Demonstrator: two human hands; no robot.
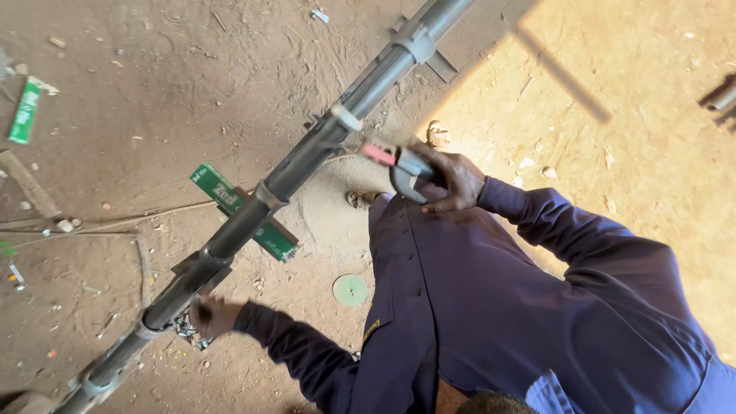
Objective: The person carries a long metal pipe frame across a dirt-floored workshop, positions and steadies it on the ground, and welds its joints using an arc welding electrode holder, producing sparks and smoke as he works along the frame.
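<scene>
Steel pipe (307, 157): 1 | right hand (452, 180) clenches electrode holder (402, 165) | left hand (211, 316) closed under pipe | green boxes: 2

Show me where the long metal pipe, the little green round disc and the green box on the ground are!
long metal pipe (303, 157): head view, on its dark middle stretch.
green round disc (350, 290): head view, on its centre, lying on the dirt.
green box (218, 186): head view, on its upper end beside the pipe.
</scene>
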